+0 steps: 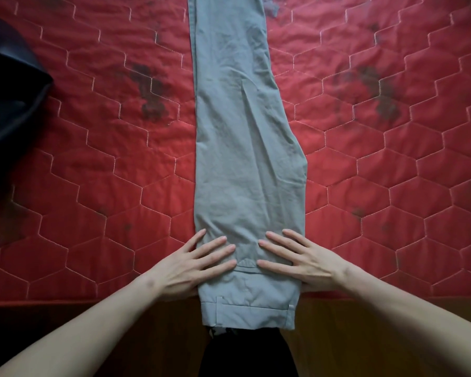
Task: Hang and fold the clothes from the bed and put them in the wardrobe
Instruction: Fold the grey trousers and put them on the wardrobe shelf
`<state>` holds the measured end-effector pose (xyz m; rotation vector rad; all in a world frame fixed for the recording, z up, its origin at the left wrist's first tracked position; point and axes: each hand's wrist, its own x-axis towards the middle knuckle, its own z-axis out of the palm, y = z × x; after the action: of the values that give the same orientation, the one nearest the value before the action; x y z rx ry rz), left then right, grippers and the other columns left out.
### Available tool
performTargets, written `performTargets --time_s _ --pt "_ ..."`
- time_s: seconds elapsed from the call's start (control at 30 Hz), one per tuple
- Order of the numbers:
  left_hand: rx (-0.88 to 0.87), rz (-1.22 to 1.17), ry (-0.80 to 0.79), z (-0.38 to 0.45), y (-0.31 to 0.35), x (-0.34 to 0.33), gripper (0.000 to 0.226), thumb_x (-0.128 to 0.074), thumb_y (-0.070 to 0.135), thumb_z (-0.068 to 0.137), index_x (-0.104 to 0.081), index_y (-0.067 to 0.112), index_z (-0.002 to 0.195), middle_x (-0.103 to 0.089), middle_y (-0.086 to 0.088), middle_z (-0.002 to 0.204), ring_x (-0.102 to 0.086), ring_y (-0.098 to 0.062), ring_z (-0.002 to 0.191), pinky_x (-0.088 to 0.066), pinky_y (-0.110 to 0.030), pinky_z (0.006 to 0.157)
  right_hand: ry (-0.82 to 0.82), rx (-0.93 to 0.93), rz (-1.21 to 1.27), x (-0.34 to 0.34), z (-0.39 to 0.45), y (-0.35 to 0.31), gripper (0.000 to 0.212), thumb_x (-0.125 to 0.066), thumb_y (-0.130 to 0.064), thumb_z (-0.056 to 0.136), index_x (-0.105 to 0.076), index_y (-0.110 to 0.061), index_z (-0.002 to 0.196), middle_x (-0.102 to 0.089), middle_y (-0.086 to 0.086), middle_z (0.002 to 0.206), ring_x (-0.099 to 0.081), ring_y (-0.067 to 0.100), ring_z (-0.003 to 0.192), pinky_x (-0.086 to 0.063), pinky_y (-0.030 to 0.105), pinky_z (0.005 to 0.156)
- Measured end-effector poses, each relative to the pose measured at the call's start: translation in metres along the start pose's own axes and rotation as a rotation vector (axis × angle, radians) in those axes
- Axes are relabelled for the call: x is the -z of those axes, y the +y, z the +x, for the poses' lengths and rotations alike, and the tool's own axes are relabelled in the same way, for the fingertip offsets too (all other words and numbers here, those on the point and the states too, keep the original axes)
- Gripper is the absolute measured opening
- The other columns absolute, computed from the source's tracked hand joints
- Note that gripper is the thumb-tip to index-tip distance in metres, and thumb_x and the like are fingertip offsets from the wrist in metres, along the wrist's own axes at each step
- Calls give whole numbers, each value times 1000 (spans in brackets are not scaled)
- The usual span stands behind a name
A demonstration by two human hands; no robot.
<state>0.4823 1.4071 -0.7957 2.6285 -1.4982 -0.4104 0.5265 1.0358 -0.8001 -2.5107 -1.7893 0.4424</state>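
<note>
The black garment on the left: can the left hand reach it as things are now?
Probably yes. The left hand lies flat on the grey trousers, holding nothing, and only bare red quilt separates it from the black garment. It may need a stretch.

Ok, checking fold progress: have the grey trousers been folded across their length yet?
No, the grey trousers lie at full length up the bed.

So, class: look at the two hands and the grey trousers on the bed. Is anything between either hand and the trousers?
Nothing visible. The left hand and right hand lie flat, fingers spread, directly on the grey trousers near the waistband. The dark garment lies apart, at the left edge of the red quilt.
</note>
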Motion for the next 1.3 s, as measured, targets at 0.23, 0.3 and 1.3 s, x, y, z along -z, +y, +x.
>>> performTargets --time_s 0.23,0.3,1.3 --pt "188 -381 199 12 0 15 52 -54 30 97 -54 14 146 -54 0 152 -45 -15 145 -37 -37 119 20 20 49 5 -2 11 66 -41 -20 96 -33 -18 161 -30 12 167 -27 31 155 -25 49 125" --pt "390 -560 225 20 0 29 46 -51 26 90 -62 22 134 -69 6 130 -63 -12 122 -50 -32 103 71 -24 127 8 -1 14 50 -32 -20 107 -43 -17 155 -41 7 162 -35 23 152 -24 47 123" --pt "1409 -898 450 127 -114 86 22 -60 36 98 -55 16 92 -60 6 78 -57 -21 76 -46 -41 73 370 -1518 726 77 96 98 24 -47 -45 105 -55 -22 102 -71 19 101 -65 45 98 -48 46 79"
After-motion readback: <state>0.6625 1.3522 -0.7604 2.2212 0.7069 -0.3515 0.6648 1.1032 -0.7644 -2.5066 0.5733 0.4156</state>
